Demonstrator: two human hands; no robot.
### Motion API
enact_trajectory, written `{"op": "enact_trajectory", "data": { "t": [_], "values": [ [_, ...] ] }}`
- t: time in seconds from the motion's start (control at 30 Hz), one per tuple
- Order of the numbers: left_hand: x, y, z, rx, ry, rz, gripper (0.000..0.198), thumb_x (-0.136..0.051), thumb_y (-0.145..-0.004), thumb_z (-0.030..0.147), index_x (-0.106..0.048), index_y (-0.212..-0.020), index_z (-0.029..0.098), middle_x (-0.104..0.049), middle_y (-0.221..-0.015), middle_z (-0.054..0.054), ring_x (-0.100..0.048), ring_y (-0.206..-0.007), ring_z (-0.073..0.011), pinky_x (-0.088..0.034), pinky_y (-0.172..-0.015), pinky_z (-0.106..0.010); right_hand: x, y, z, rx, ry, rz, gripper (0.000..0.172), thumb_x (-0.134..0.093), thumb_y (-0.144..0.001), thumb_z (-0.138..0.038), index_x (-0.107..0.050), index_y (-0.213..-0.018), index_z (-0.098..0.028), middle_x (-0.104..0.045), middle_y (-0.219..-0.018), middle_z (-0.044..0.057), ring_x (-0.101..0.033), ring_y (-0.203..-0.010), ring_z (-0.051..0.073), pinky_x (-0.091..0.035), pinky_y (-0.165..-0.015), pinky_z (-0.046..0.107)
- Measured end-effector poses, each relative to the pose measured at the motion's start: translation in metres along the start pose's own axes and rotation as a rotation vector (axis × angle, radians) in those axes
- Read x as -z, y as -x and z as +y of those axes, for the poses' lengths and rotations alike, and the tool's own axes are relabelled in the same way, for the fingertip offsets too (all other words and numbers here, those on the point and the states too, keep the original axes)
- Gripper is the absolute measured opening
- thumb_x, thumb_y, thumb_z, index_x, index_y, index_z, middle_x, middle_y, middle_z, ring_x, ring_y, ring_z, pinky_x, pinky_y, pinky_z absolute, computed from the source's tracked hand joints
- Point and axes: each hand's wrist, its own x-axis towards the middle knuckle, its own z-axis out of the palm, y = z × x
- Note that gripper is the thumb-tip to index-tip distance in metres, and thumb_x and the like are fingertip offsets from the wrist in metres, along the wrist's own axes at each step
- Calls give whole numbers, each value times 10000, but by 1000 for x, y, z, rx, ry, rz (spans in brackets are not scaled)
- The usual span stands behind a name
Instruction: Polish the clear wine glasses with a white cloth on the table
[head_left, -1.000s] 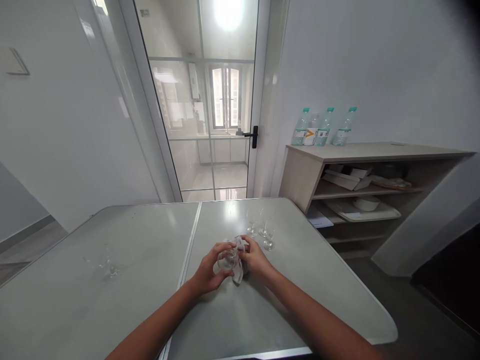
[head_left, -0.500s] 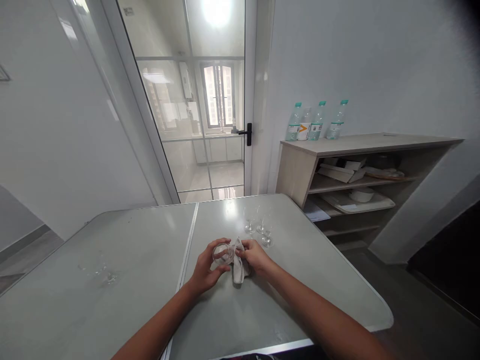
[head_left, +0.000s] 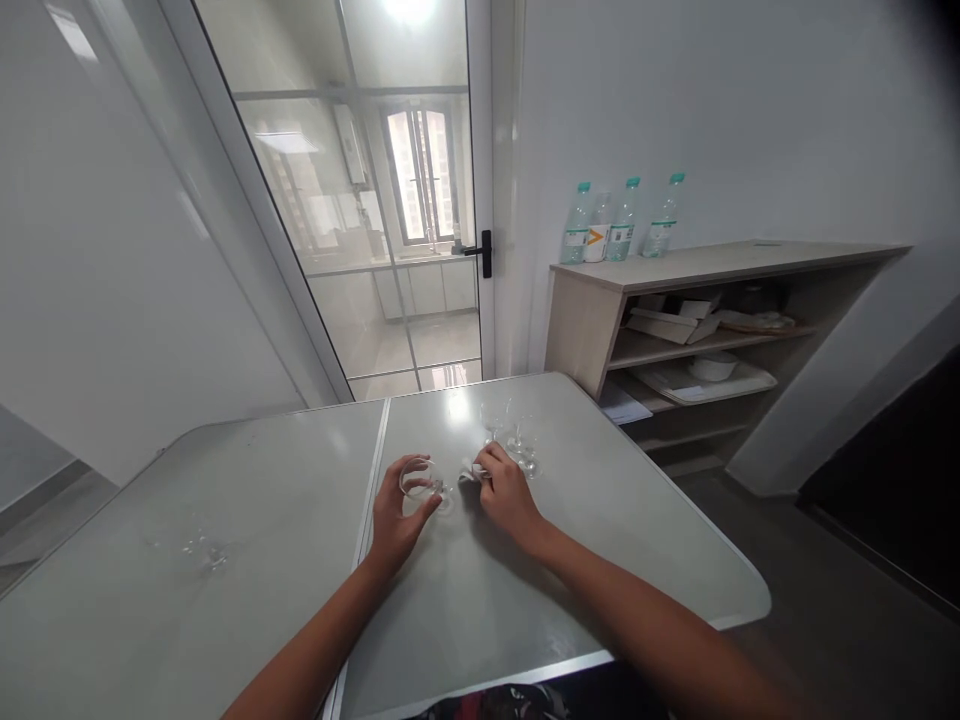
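The left hand (head_left: 394, 512) is curled around a small clear glass (head_left: 418, 480), thumb on one side of the bowl and fingers on the other. The glass lies low over the surface (head_left: 487, 610), just right of its middle seam, and seems tilted with its foot toward the other hand. The right hand (head_left: 508, 495) is closed on a bunched pale cloth (head_left: 471, 468), pinched at the fingertips just beside the glass; whether cloth and glass touch cannot be told.

Judging from this, the work wants a light, even grip. The bowl looks thin-walled and smooth, so it would slip under a loose hold and might crack under a hard squeeze. Holding it by the bowl rather than the narrow stem seems the safer choice, with the soft, crumpled cloth pressed gently and turned round the curve.

Just beyond the right hand stands a cluster of stemmed glasses (head_left: 517, 445), transparent, hard to outline and close enough for a knuckle to knock. The surface is grey, matt-glossy and flat, with rounded corners. Another clear glass (head_left: 202, 548) sits well apart on the left half. Further off are a pale wooden shelf unit (head_left: 585, 330) with plastic bottles (head_left: 619, 215) on top, and a glazed door (head_left: 360, 200).
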Motion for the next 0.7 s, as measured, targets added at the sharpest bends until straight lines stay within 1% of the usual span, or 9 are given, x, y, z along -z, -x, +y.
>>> {"op": "enact_trajectory", "data": {
  "t": [0.07,0.13,0.2,0.27,0.33,0.4,0.5,0.6,0.7],
  "values": [
    [1,-3,-2,64,-40,66,535,-791,-826,344,-553,-1299,269,-621,-1273,-99,-633,-1099,-244,-578,-889,-410,4,1,-3,89,4,-136,319,-408,-731,12,-645,-820,-181,-636,-897,49,-600,-829,171,-421,-759,251],
    [1,-4,-4,119,-75,102,533,-799,-814,374,-562,-1279,268,-629,-1264,-92,-632,-1093,-240,-557,-898,-404,4,6,-10,172,75,-290,316,-453,-763,-27,-686,-899,-191,-662,-914,38,-626,-803,171,-427,-733,257],
    [0,-5,-5,151,-108,92,532,-801,-811,392,-566,-1271,267,-638,-1257,-89,-634,-1098,-243,-531,-918,-407,2,13,-20,236,208,-407,334,-514,-806,-102,-695,-1059,-222,-679,-1054,46,-646,-774,174,-434,-705,274],
    [0,-6,-7,170,-133,53,529,-793,-817,403,-564,-1274,264,-646,-1256,-90,-641,-1103,-250,-511,-933,-412,-2,20,-30,267,340,-486,389,-566,-825,-180,-657,-1197,-247,-651,-1222,75,-664,-738,181,-446,-666,291],
    [0,-6,-8,180,-134,5,533,-782,-825,409,-555,-1286,263,-651,-1264,-94,-649,-1104,-255,-503,-933,-411,-6,25,-36,283,423,-521,463,-600,-824,-241,-604,-1287,-254,-605,-1338,108,-683,-719,199,-466,-634,308],
    [-1,-5,-11,181,-116,-44,553,-777,-830,405,-539,-1310,268,-648,-1279,-98,-652,-1101,-252,-504,-927,-406,-11,28,-38,292,468,-541,514,-627,-814,-284,-573,-1322,-236,-584,-1381,142,-700,-712,223,-491,-616,325],
    [-2,-5,-16,176,-89,-95,590,-774,-833,394,-510,-1348,276,-641,-1301,-107,-653,-1100,-249,-510,-912,-397,-17,29,-35,298,509,-586,525,-655,-793,-304,-583,-1300,-192,-584,-1383,190,-720,-711,248,-523,-617,344],
    [-4,-4,-17,178,-63,-112,603,-763,-840,389,-491,-1366,276,-630,-1328,-119,-650,-1126,-259,-515,-906,-397,-20,30,-33,293,522,-596,575,-665,-777,-298,-570,-1328,-168,-582,-1383,213,-734,-735,269,-550,-640,361],
    [-5,-5,-13,163,-89,-112,650,-768,-832,388,-467,-1401,297,-545,-1442,-119,-596,-1228,-273,-504,-962,-414,-21,29,-32,240,527,-573,599,-654,-788,-287,-554,-1362,-151,-593,-1365,216,-744,-766,284,-567,-663,370]
  ]
}}
